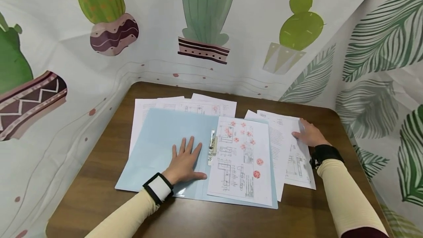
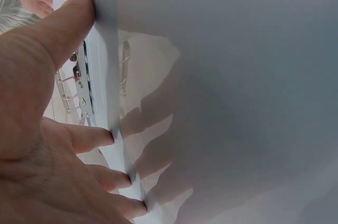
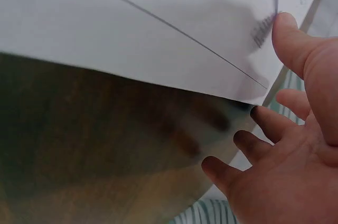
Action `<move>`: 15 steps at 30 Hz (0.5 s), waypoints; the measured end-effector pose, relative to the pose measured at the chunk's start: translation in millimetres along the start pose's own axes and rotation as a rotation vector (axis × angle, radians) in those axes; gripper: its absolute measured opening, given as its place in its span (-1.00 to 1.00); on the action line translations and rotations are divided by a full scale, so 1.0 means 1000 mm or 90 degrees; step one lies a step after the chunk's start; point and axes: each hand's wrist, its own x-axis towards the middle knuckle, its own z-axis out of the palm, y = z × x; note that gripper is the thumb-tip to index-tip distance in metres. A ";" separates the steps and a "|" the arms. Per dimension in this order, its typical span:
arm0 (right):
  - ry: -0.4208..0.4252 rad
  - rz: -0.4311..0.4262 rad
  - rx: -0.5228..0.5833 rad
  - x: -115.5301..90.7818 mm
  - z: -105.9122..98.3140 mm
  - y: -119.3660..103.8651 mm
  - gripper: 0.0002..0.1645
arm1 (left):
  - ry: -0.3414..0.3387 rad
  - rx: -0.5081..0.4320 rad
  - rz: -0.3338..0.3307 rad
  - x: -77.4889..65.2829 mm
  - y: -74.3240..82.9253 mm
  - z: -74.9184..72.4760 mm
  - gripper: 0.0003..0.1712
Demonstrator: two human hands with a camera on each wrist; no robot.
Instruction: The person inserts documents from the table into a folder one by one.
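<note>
- The left hand (image 1: pixel 185 162) lies spread wide, fingers and thumb apart, its palm side down on the left cover of an open light-blue folder (image 1: pixel 138 164); it grasps nothing.
- The folder lies flat near the middle of a brown wooden table (image 1: pixel 198 219), with a metal clip (image 1: pixel 212 148) along its centre fold, just beside the left thumb.
- On the folder's right side rests a sheet with line drawings (image 1: pixel 238 183), bearing a cluster of red marks near its top and 2 larger round red stamps at its right edge.
- The right hand (image 1: pixel 312 135) is at the upper right edge of the loose papers (image 1: pixel 297 177) to the right of the folder; its thumb touches the top paper and its fingers reach out past the edge, loosely parted and relaxed.
- These loose papers overlap and lie partly under the folder's right side.
- More white papers (image 1: pixel 142 115) stick out from beneath the folder's far left edge; their exact count is hard to tell.
- Each wrist wears a black strap (image 1: pixel 327 154), below which pale yellow sleeves (image 1: pixel 345 194) cover the forearms.
- Behind the table hangs a white cloth (image 1: pixel 155 6) printed with potted cacti and green leaves.
</note>
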 end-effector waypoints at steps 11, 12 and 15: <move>0.057 0.019 0.035 -0.005 0.004 -0.008 0.13 | -0.001 0.006 -0.001 0.000 0.001 -0.001 0.37; 0.066 0.021 0.038 -0.005 0.005 -0.007 0.13 | -0.001 0.005 -0.001 0.001 0.001 -0.001 0.37; 0.087 0.025 0.043 -0.002 0.007 -0.005 0.15 | -0.004 0.009 -0.002 0.001 0.001 0.000 0.37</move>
